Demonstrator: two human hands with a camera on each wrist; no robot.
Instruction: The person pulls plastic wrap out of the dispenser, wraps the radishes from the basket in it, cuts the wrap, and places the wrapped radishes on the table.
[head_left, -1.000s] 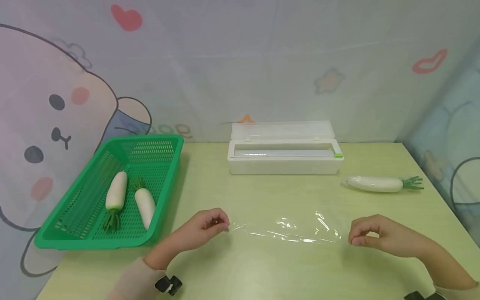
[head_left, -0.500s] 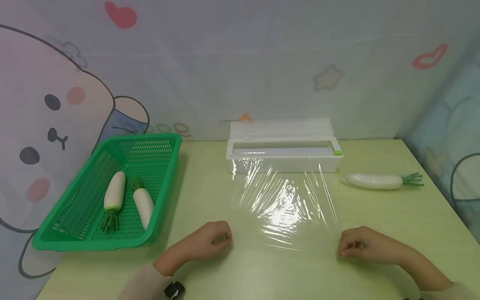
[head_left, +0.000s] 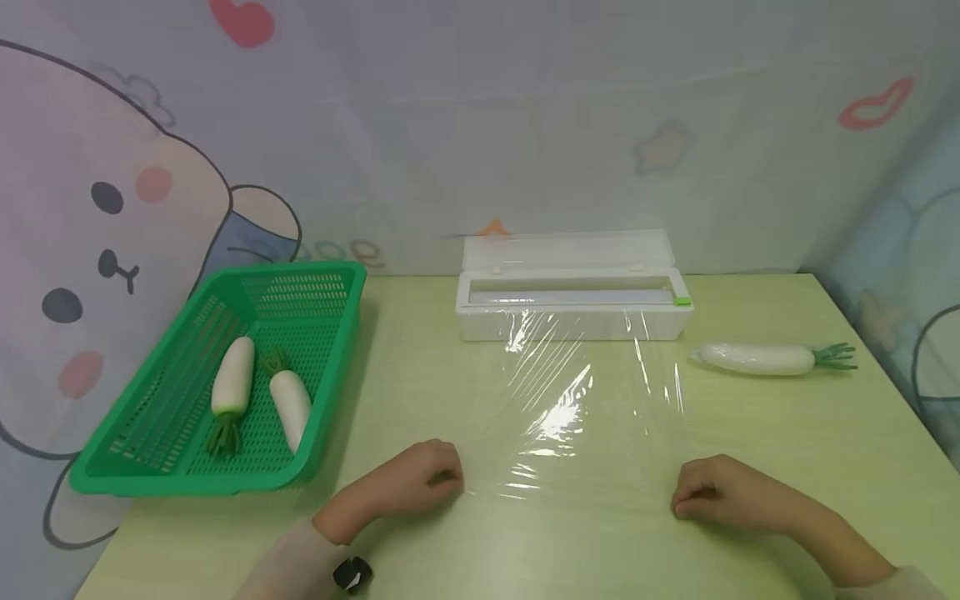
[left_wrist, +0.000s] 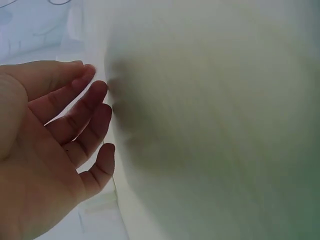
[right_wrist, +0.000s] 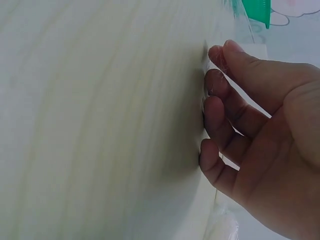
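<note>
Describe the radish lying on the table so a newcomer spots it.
On the pale table, find the white box at the far edge. Just to its right and a little closer in, a white radish lies sideways, green stalks pointing right. Unlike the two radishes in the green basket, it has shiny clear film on it.

Faint letters (head_left: 322, 252) on the backdrop (head_left: 420, 167), perhaps a mirrored "good"

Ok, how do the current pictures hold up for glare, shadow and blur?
Head: bright streaks of glare on the clear film, whose outline is otherwise hard to see. Left wrist: a dark, soft-edged shadow beside the left hand, with the tabletop looking blurred. Right wrist: a shadow beside the right hand, wood grain soft.
</note>
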